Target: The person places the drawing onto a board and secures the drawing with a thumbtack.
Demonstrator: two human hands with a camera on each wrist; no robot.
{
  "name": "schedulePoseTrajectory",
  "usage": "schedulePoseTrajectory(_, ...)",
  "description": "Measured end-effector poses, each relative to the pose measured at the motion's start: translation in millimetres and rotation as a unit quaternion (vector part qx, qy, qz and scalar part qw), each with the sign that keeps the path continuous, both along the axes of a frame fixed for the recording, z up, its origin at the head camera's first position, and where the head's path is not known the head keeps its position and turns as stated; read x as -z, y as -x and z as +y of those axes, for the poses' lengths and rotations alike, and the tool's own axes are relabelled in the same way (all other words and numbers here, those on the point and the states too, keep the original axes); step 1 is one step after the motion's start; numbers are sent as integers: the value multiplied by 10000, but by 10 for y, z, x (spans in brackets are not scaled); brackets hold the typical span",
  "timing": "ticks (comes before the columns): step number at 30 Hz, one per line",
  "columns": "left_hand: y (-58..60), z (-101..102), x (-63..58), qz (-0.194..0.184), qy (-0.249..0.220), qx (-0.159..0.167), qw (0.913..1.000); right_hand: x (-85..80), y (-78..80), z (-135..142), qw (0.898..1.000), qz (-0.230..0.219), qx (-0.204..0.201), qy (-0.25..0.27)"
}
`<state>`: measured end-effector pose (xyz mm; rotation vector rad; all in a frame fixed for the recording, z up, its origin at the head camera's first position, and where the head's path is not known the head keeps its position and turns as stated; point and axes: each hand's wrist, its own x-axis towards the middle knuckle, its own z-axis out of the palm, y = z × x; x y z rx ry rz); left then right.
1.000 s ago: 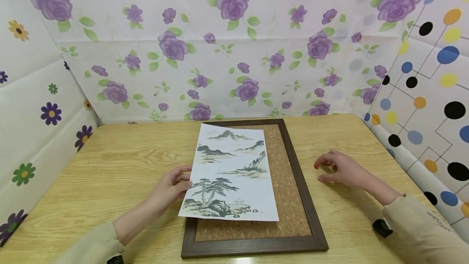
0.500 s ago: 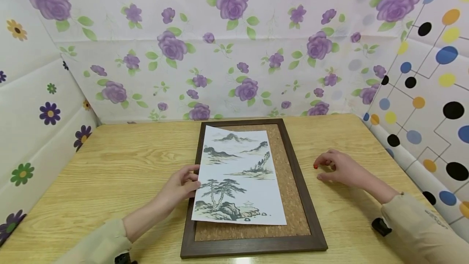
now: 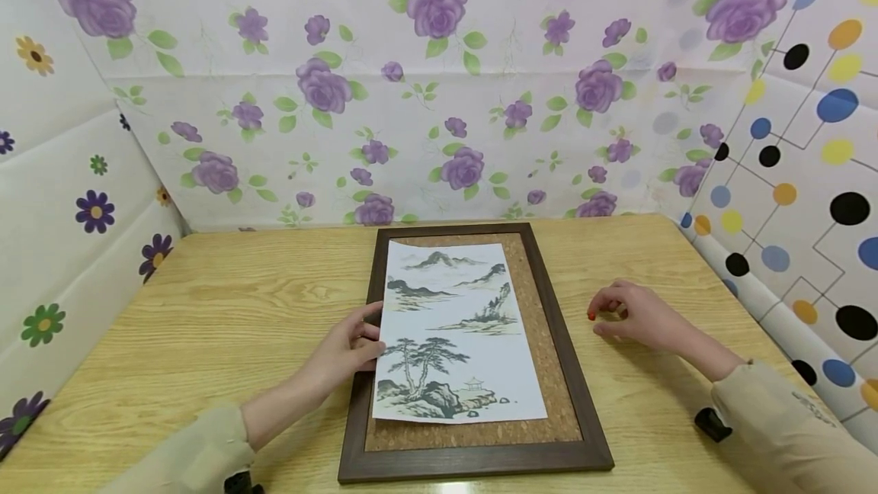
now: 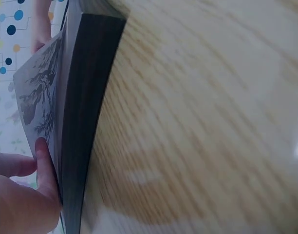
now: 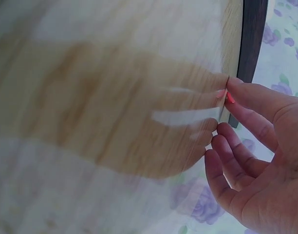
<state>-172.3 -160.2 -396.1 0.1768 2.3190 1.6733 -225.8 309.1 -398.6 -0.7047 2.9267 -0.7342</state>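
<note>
A white paper sheet printed with an ink landscape point(image 3: 449, 311) is laid over a rectangular cork board point(image 3: 540, 334), whose grainy brown surface is enclosed by a dark brown frame point(image 3: 480, 461). The sheet's left edge is pinched by the left hand point(image 3: 343, 353). The fingers of the right hand point(image 3: 638, 317) are curved beside the frame, with a small red object point(image 3: 591, 316) at the index fingertip; whether it is gripped cannot be told.

In the left wrist view, the frame's thick side and the sheet's raised edge are revealed; in the right wrist view, the right hand's fingers are mirrored in the gloss. The pale wood-grained tabletop point(image 3: 261, 303) is backed by a purple-rose wall covering point(image 3: 514, 44) and flanked by a multicoloured dotted covering point(image 3: 823, 189).
</note>
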Motion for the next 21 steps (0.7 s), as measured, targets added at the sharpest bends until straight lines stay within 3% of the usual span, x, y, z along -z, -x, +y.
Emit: schedulePoseTrajectory(21, 26, 50, 12, 320, 183, 371, 9986, 1, 54, -64, 9997, 178, 81, -125)
